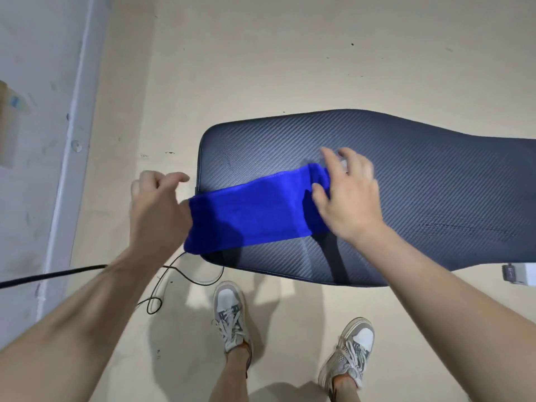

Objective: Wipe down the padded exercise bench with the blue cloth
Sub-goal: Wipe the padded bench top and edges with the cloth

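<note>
Across the near end of the bench (391, 175), the cloth (249, 217) lies stretched in a band, its left end hanging past the pad's edge. At that end the left hand (156, 207) meets the cloth; its fingers are curled loosely together above it, and whether they pinch the fabric cannot be told. On the other end, the right hand (348, 195) lies over the cloth with fingers spread apart, blurred at the tips. Below the bench, two shoes (230, 317) stand on the pale floor (261, 53), and a black cable (162, 288) loops just beside the left one.
</note>
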A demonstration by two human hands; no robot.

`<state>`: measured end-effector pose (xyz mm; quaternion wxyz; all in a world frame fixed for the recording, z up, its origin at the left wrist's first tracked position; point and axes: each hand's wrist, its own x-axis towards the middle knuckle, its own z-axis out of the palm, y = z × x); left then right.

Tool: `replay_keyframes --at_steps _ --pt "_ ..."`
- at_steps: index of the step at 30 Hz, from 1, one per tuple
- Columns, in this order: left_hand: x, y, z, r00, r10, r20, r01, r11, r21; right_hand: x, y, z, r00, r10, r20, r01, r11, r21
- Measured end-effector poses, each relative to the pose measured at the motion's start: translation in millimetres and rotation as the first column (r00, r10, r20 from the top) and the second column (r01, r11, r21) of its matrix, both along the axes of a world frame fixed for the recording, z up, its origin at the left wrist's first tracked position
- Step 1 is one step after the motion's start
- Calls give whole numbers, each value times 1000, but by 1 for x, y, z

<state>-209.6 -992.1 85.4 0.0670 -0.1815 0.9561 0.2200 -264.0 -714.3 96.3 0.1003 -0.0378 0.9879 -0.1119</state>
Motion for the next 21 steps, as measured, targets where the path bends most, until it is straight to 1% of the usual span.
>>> replay_keyframes --at_steps 1,2,4,6,8,10,11,13,17,18,21 --pt "3 8 -1 998 -26 -50 26 1000 -1 7 -14 -3 998 52 -25 -52 999 9" --pt "6 17 -2 995 -68 -69 68 998 2 14 -29 -9 993 111 -30 -111 994 1" --pt "14 33 -14 990 -119 -71 122 992 41 30 -59 -27 970 241 11 -241 970 -18" --pt "18 44 -30 992 -111 -64 117 989 91 41 -77 -47 945 321 53 -321 947 -11" --pt "21 56 -47 981 -192 -25 192 981 -1 46 -71 -65 937 344 54 -344 939 -1" --pt "22 63 -53 957 -289 15 288 948 -134 46 -54 -68 920 393 18 -393 919 21" --pt "24 71 -57 943 -333 23 332 927 -174 46 -42 -69 914 405 17 -405 913 36" --pt "25 97 -61 908 -417 42 417 890 -185 50 -9 -69 924 381 36 -383 923 48" --pt "16 166 -64 842 -536 58 535 818 -212 60 63 -67 957 271 100 -277 959 52" --pt "13 186 -63 811 -584 37 576 785 -226 61 85 -66 965 239 109 -247 967 62" --pt "4 232 -63 672 -740 -34 712 657 -248 73 141 -61 985 103 138 -115 990 82"
